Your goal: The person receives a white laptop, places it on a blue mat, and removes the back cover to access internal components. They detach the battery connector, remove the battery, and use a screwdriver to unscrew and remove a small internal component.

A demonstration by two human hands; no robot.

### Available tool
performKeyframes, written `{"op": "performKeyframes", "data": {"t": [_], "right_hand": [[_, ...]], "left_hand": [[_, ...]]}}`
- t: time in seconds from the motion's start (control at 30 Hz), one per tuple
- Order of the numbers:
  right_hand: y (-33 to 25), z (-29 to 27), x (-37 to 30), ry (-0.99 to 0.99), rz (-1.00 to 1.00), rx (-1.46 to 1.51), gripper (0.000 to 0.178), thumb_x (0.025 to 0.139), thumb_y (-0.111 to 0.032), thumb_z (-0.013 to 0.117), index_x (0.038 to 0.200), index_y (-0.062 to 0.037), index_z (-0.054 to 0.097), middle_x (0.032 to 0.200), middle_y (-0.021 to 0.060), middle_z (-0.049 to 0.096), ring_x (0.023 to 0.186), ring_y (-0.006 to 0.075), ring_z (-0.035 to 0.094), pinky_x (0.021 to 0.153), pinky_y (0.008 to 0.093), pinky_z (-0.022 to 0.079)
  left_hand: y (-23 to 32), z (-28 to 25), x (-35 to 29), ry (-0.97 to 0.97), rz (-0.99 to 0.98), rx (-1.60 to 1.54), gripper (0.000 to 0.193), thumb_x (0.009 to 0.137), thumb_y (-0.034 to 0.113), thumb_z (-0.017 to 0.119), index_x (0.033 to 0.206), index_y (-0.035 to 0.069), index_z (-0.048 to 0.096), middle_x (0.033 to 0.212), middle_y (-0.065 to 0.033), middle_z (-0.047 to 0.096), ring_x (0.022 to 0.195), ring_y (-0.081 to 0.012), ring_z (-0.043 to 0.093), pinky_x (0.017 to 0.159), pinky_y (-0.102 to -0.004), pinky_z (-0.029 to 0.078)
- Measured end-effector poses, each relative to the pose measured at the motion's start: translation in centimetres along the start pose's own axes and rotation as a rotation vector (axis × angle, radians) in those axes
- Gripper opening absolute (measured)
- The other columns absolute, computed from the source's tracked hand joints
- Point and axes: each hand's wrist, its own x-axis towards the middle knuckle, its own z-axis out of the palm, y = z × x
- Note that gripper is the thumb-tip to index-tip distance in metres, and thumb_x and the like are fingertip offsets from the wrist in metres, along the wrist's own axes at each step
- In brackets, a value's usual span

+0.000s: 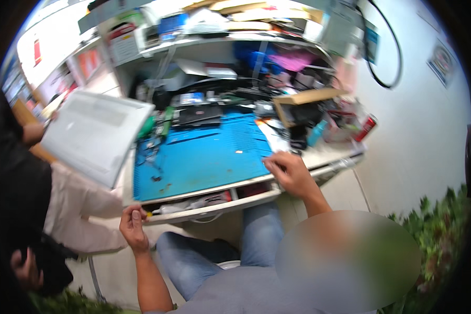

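Observation:
My left hand (133,228), its fingers curled in, is beside the left end of a pulled-out desk drawer (209,210). Nothing shows in its grip. My right hand (290,175) is over the front right corner of a blue work mat (214,162). Its fingers bend inward, and I cannot see what they hold, if anything. On the mat's far part lie a black, flat device (199,116) and dark strips. A person at the left holds a flat, silver-grey laptop-like panel (97,133), tilted, beyond the mat's left edge.
Small parts and cables crowd the mat's left and far edges. An opened cardboard box (309,98), a light-blue bottle (317,133) and a red can (365,129) stand at the right. A loaded shelf (204,41) runs behind. Green plants (437,235) are at the lower right.

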Motion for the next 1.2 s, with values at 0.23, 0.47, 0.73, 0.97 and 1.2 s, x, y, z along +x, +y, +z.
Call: {"op": "performKeyframes", "data": {"t": [0.23,0.47,0.73,0.97,1.2], "right_hand": [[-4.3,8.3,1.1,-0.131,0.289,0.756,0.061,0.104,-0.031,0.078,0.145,0.0094,0.059,0.131,0.0215,0.065,0.115,0.0266,0.070,0.083,0.0364,0.067],[-7.0,15.4,14.3,-0.251,0.470,1.468,0.074,0.105,-0.036,0.074,0.156,0.0073,0.043,0.138,0.0233,0.062,0.127,0.0347,0.065,0.096,0.0474,0.063],[-7.9,16.8,13.0,-0.057,0.294,1.430,0.038,0.111,-0.022,0.063,0.141,0.0005,0.054,0.131,0.0132,0.069,0.112,0.0216,0.074,0.088,0.0432,0.068],[-4.5,10.4,5.8,0.059,0.284,1.276,0.038,0.113,-0.025,0.059,0.140,0.0021,0.056,0.128,0.0145,0.073,0.110,0.0202,0.076,0.082,0.0390,0.070],[1.9,3.2,-0.2,0.310,0.417,1.021,0.037,0.116,-0.028,0.056,0.134,0.0035,0.064,0.123,0.0119,0.076,0.104,0.0158,0.074,0.093,0.0297,0.060]], "left_hand": [[7.0,-0.4,6.7,0.012,-0.137,-0.425,0.083,0.109,0.060,0.059,0.161,-0.002,0.041,0.139,-0.0202,0.064,0.116,-0.0304,0.070,0.096,-0.0446,0.061],[8.1,0.2,15.1,0.024,-0.238,-0.622,0.071,0.108,0.050,0.065,0.159,0.005,0.046,0.147,-0.0172,0.063,0.131,-0.0302,0.065,0.107,-0.0468,0.058],[6.1,1.0,15.3,0.048,-0.290,-0.654,0.064,0.109,0.025,0.065,0.160,-0.004,0.040,0.152,-0.0181,0.060,0.136,-0.0339,0.062,0.118,-0.0487,0.049],[5.2,2.1,9.8,0.014,-0.333,-0.758,0.061,0.107,0.019,0.064,0.159,-0.002,0.042,0.149,-0.0175,0.061,0.135,-0.0324,0.064,0.115,-0.0498,0.054],[4.2,10.2,-0.2,-0.248,-0.602,-0.810,0.057,0.103,0.003,0.065,0.153,-0.008,0.041,0.135,-0.0275,0.065,0.115,-0.0444,0.074,0.080,-0.0601,0.072]]}}
